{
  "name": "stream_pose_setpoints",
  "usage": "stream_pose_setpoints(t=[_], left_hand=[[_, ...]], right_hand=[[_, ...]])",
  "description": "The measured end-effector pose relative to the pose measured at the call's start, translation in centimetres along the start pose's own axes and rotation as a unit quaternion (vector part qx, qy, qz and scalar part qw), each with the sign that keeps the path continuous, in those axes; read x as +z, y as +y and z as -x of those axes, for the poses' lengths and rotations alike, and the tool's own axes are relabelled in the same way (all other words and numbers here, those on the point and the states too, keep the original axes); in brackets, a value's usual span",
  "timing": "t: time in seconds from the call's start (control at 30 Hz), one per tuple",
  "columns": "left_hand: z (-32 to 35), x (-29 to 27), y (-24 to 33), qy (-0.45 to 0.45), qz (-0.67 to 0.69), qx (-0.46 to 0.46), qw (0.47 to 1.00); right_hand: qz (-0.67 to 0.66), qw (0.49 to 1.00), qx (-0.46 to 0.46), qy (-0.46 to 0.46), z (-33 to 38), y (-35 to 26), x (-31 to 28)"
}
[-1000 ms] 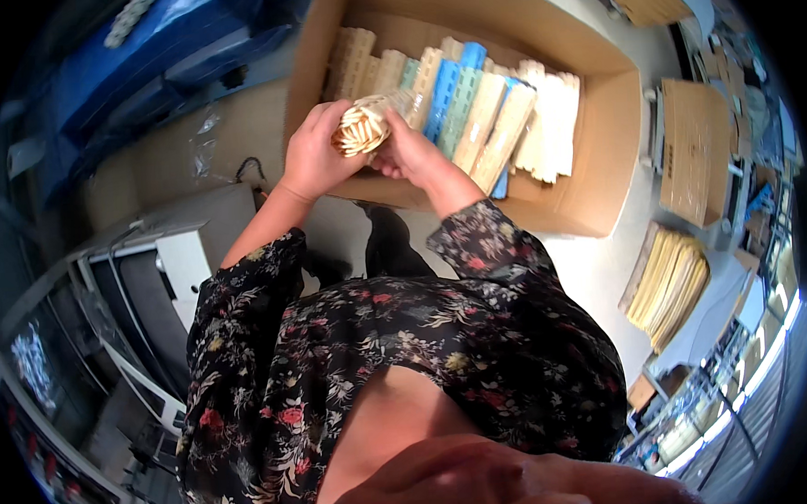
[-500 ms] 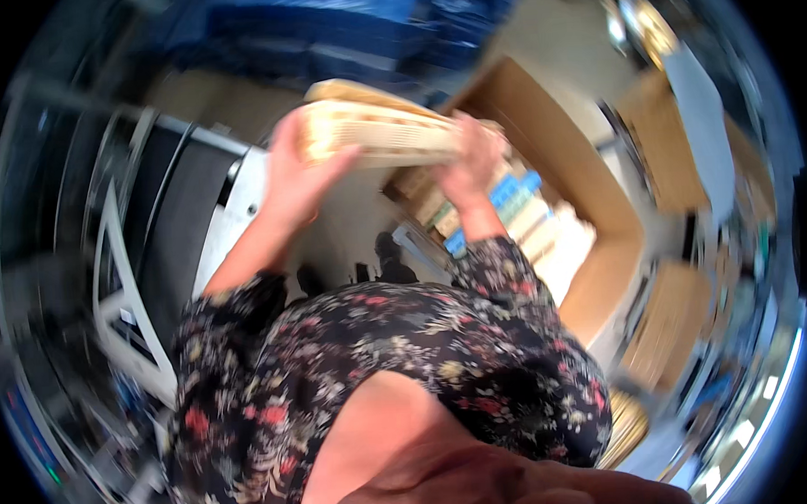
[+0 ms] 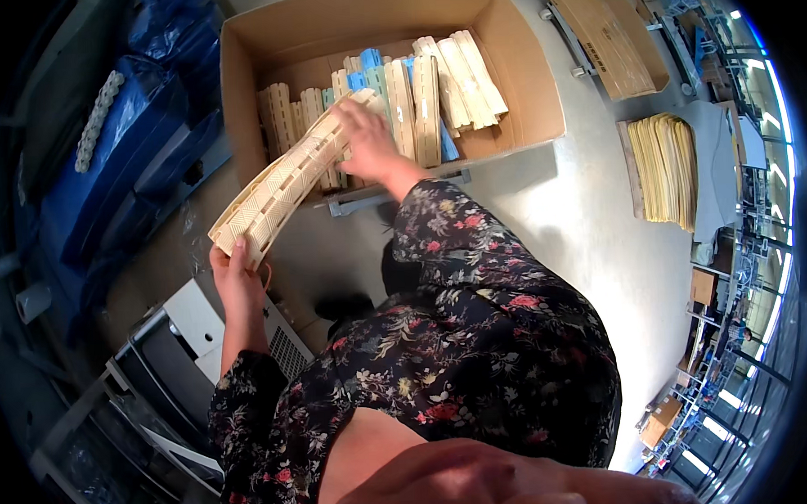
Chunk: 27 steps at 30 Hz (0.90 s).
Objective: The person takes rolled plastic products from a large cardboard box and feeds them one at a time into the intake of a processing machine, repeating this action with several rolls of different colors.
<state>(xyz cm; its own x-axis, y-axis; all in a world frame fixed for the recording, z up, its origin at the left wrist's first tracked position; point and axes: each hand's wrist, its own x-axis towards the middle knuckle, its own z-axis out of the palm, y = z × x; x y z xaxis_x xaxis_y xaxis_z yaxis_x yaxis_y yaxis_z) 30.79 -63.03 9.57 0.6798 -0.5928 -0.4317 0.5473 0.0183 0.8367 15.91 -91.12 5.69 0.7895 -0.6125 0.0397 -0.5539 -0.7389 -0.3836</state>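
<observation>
A long, cream plastic slatted belt piece [image 3: 284, 187] with a textured surface, seemingly several layers thick, is held slanting between my hands. My left hand [image 3: 238, 275] grips its lower near end, thumb on top. Toward the upper far end, my right hand [image 3: 369, 147] is closed over its edge, with that end above a cardboard box [image 3: 527, 84]. Inside the box, several cream belt pieces [image 3: 426, 107] stand close together, with a green one [image 3: 377, 80] and a blue one [image 3: 370, 57] among them. The held piece hides part of the box's near left side.
Large blue wrapped stacks [image 3: 121, 174] lie at the left, with a white chain-like strip [image 3: 101, 119] on them. A white and dark machine frame [image 3: 161, 362] is at lower left. To the right are a carton on a cart [image 3: 605, 31] and a stack of yellowish sheets [image 3: 663, 169].
My view has turned to the right, so the box now lies straight ahead. My hands have brought the belt piece to the box, tilting it with its far end over the contents.
</observation>
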Motion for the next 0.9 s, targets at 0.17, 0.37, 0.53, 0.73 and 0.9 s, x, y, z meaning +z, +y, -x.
stream_pose_setpoints(t=[0.17, 0.37, 0.53, 0.73, 0.9], left_hand=[[-6.6, -1.6, -3.9, -0.006, 0.080, -0.003, 0.997], [-12.1, -5.7, -6.6, 0.019, -0.605, 0.374, 0.702], [-16.7, -1.3, -15.2, -0.240, -0.489, -0.043, 0.837], [-22.9, 8.8, -24.0, -0.130, -0.452, -0.125, 0.874], [-21.4, 11.4, -25.2, -0.032, -0.582, -0.097, 0.807]], right_hand=[[-0.025, 0.962, 0.272, 0.004, 0.3, 9.5, -3.2], [-0.087, 0.898, 0.412, -0.129, 3.2, 15.0, 2.7], [-0.213, 0.889, 0.391, -0.105, 3.1, 9.2, 15.4], [-0.231, 0.848, 0.477, 0.014, 2.6, 7.8, 20.1], [-0.498, 0.729, 0.469, 0.037, 3.5, 10.9, 19.5]])
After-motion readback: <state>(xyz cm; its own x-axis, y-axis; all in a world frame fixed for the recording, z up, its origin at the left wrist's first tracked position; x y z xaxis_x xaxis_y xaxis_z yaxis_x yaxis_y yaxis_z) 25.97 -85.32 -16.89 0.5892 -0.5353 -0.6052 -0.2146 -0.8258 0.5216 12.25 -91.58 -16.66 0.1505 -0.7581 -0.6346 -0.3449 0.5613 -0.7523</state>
